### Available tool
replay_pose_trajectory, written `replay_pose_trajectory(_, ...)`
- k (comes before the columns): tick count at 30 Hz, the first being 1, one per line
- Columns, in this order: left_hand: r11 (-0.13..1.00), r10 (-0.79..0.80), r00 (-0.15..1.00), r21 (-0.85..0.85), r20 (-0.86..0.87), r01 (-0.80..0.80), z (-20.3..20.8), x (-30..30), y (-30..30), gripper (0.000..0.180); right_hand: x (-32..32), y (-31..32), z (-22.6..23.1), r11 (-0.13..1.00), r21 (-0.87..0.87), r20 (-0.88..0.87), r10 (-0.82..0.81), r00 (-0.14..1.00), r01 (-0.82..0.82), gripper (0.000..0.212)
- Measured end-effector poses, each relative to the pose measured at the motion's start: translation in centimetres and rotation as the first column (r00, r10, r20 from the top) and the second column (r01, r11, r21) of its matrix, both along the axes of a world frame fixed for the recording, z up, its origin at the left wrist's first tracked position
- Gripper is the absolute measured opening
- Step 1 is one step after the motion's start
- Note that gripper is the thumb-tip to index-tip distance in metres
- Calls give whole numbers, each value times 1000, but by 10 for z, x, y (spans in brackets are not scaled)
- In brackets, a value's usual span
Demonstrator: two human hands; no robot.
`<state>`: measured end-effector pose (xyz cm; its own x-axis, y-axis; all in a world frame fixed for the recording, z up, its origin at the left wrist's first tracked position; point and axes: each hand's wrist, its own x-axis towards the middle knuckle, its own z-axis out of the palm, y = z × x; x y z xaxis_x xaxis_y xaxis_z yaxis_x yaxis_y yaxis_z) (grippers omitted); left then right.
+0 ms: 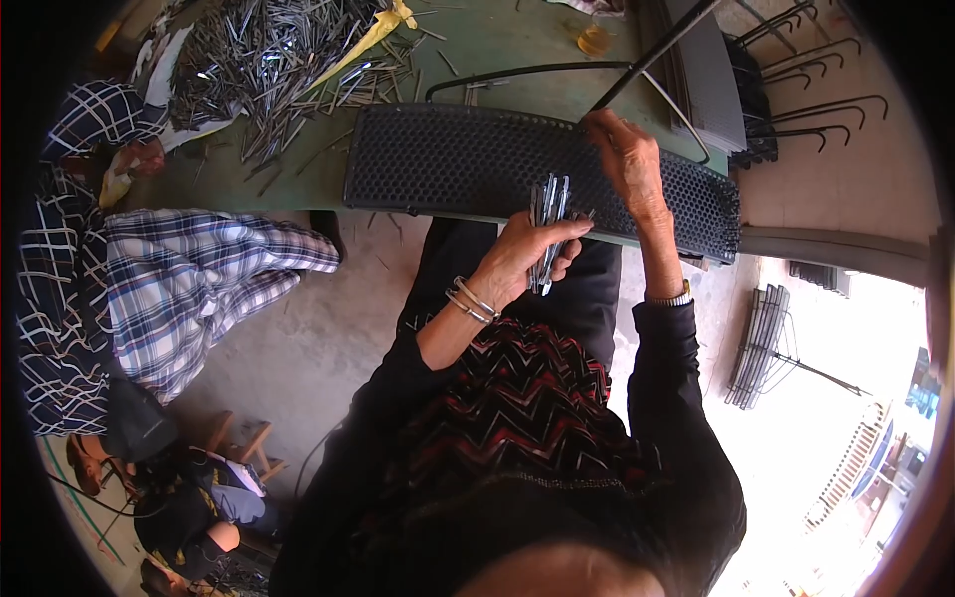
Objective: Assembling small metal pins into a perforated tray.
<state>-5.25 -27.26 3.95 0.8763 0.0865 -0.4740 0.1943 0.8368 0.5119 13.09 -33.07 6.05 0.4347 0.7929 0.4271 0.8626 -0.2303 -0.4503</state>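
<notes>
My left hand (512,261) is closed round a bundle of thin silvery metal rods (551,199), which stick out above and below the fingers. It is just in front of a long black perforated board (448,154) full of small round holes, lying along the table's near edge. Over the right part of that board is my right hand (631,164), its fingers drawn together and pointing down at the holes. Whatever those fingertips hold, if anything, is hidden.
A big heap of similar rods (274,65) covers the green table's (487,35) far left, with yellow cloth (373,40) on it. A black bar (657,55) slants over the board. Grey panels (696,75) and hooked rods (816,99) stand right. A co-worker in a checked sleeve (104,114) is at left.
</notes>
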Motion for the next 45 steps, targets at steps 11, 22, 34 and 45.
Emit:
replay_pose_trajectory(11, 999, -5, 999, -46, 54, 8, -6, 31, -15, 20, 25, -15, -8, 980, 17, -18, -196, 981, 196, 15)
replay_pose_trajectory(22, 989, -107, 990, -90, 89, 115, 4, 55, -25, 16, 30, -61, 30, 982, -168, -658, -43, 752, -91, 22)
replay_pose_trajectory(34, 996, -86, 995, -31, 40, 87, 30, 75, -76, 29, 47, -103, 42, 918, 205, -218, -294, 930, 339, 7)
replay_pose_trajectory(45, 990, -143, 990, 11, 6, 143, 36, 82, -117, 21, 56, -127, 21, 971, 52, 221, -240, 945, 234, 9)
